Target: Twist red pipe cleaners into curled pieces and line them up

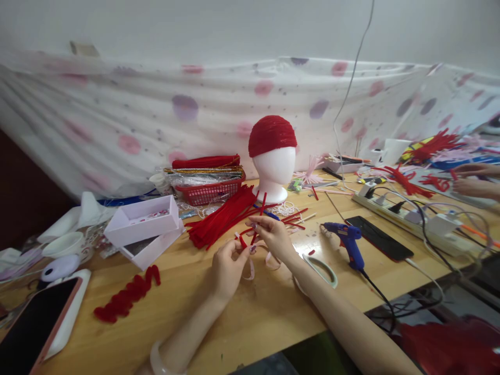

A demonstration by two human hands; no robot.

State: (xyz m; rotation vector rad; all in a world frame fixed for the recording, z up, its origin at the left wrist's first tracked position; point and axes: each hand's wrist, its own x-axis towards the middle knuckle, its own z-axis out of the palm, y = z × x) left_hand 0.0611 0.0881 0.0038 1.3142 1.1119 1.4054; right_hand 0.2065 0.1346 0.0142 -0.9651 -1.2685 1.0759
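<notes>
My left hand [229, 270] is closed in a pinch on a short bent red pipe cleaner [242, 241]. Close beside it, my right hand [273, 237] pinches an upright red pipe cleaner [263, 202], and the fingertips of both hands nearly meet. A pale pink ribbon [273, 262] hangs in loops below the fingers; which hand it is held by, I cannot tell. Behind the hands lies a thick bundle of red pipe cleaners [222, 216]. Coiled red pipe cleaner pieces [127, 295] rest on the table to the left.
A white foam head [275, 174] wears a red cap [272, 136]. Scissors [326, 271], a blue glue gun [348, 240], a phone [378, 238] and a power strip [410, 221] lie rightward. Leftward are white boxes [142, 221] and a red basket [211, 191]. Another person's hands [476, 179] work far right.
</notes>
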